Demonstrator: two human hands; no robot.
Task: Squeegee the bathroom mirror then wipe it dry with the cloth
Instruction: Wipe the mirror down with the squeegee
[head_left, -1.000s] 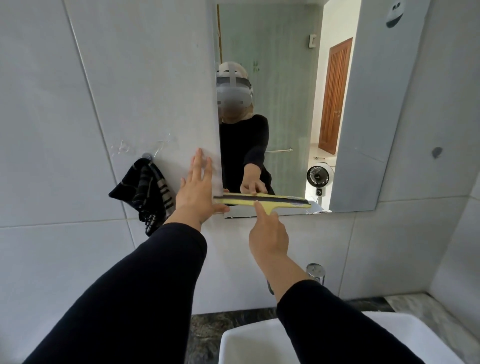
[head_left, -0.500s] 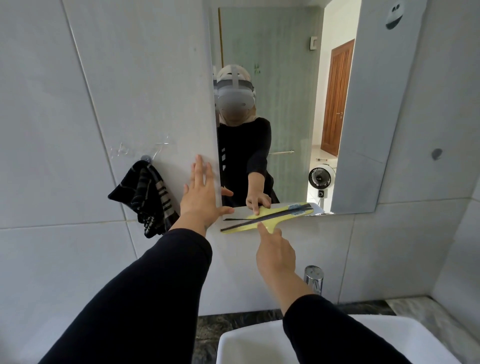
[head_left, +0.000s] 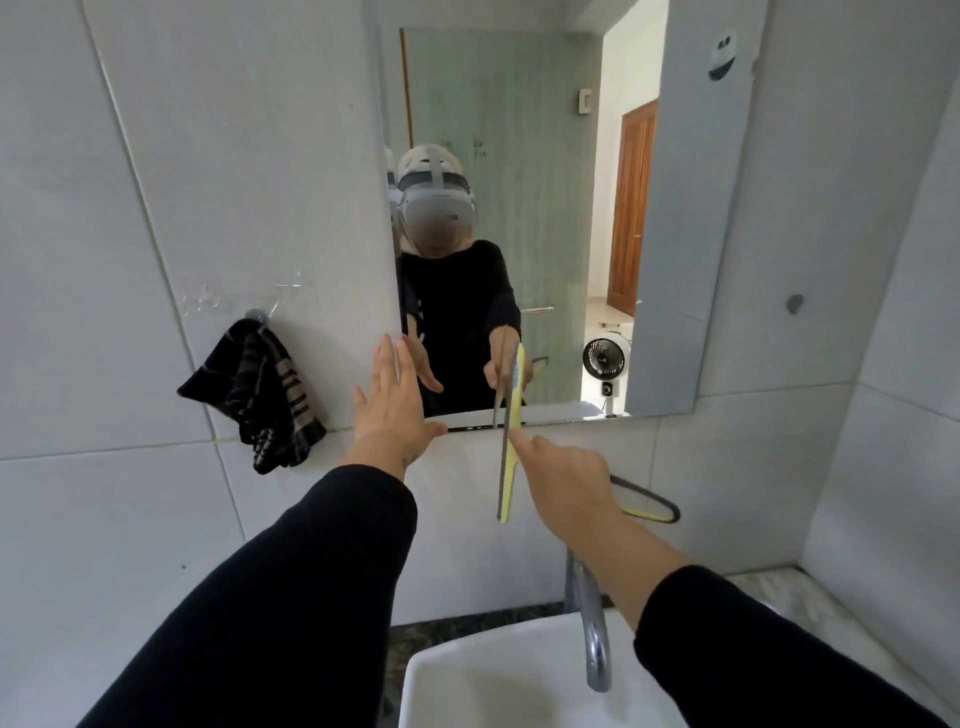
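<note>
The right hand (head_left: 566, 488) holds a yellow squeegee (head_left: 510, 441) in a closed grip around its handle, index finger stretched forward along the head. The blade stands nearly upright, its upper end crossing the lower edge of the bathroom mirror (head_left: 561, 218) and its lower end hanging over the white wall tile below. The looped grey-and-yellow end of the handle sticks out past the right side of the hand.

The left hand (head_left: 395, 410) holds nothing: its grip is wide, fingers spread flat, at the mirror's lower left corner, with the fingertips over the left edge of the glass and the thumb pointing right along the bottom edge. Whether the palm actually presses the tile cannot be told.

A dark striped cloth (head_left: 260, 395) hangs from a small hook (head_left: 255, 315) on the tiled wall, well left of the mirror and just left of the left hand, apart from it. Below, a chrome faucet (head_left: 592, 623) arches over a white sink (head_left: 493, 680).
</note>
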